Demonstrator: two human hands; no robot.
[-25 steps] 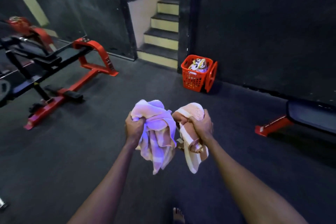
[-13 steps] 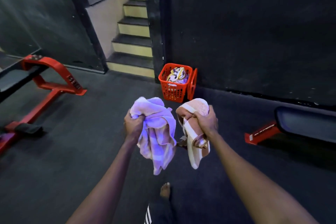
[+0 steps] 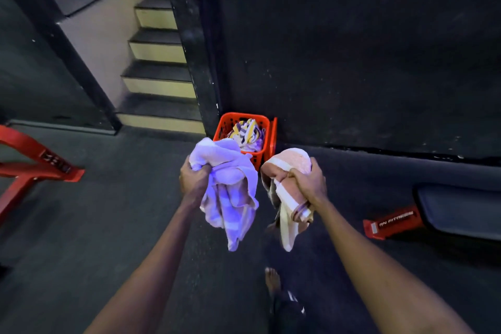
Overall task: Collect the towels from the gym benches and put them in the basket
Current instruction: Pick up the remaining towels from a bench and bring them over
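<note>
GYM FLOOR: Both my grips were clenched on cloth. My left hand (image 3: pixel 193 176) bunched a lavender towel (image 3: pixel 230 192) and my right hand (image 3: pixel 307 180) a pink striped towel (image 3: pixel 290 198). Both were held in the air just short of the red basket (image 3: pixel 222 127), which stood by the pillar with striped towels (image 3: pixel 248 133) inside. The loose tails hung low above my bare foot (image 3: pixel 272 279). Treading on one, I judged, could trip me or drag the cloth from my grip. A toss from there could catch the rim and spill a towel. Underfoot lay the dark matte floor (image 3: pixel 81 238). Beyond it were a tall black wall (image 3: pixel 352 62), pale-fronted stairs (image 3: pixel 157 76), a padded bench (image 3: pixel 458 211) at right and a red bench frame (image 3: pixel 32 163) at left.
</note>
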